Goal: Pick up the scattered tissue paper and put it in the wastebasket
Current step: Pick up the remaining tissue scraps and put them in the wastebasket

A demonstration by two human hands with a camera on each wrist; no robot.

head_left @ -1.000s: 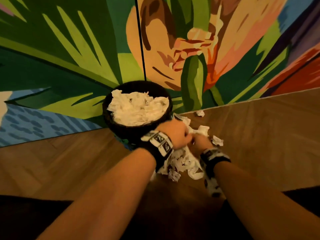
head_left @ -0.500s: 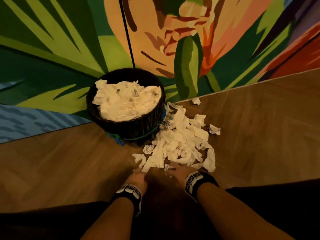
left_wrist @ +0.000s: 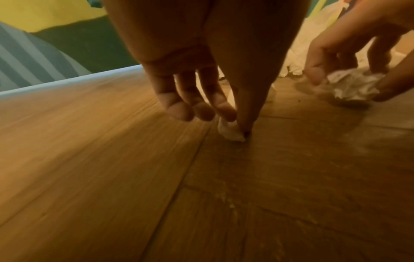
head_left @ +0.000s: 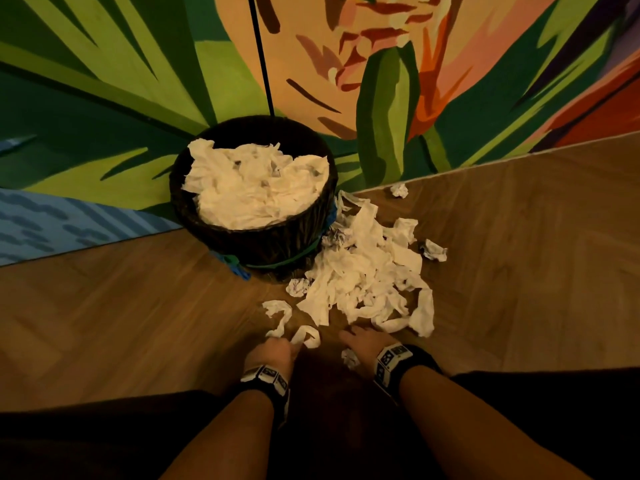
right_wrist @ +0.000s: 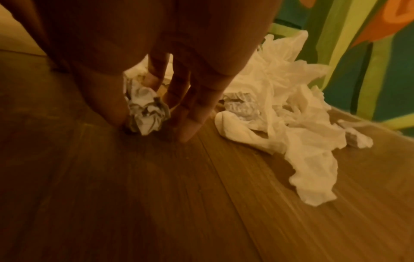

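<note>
While the wastebasket (head_left: 252,237), heaped with tissue, stands on the floor (head_left: 104,306) against the painted wall (head_left: 104,98), the scattered tissue paper (head_left: 363,278) lies just beside it to the right. The left hand (head_left: 272,351) pinches a small twisted strip (left_wrist: 230,131) between thumb and fingers. The right hand (head_left: 367,344) curls thumb and fingers round a crumpled wad (right_wrist: 145,111) at the pile's near edge.

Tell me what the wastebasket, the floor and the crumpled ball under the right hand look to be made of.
Wastebasket: dark woven wicker or rattan, judging by its ribbed matte wall.
Floor: wood or wood-look laminate, with grain and plank seams and a slight sheen.
Crumpled ball: stiffer paper than the tissue, it seems; sharp creases, dark print.
</note>
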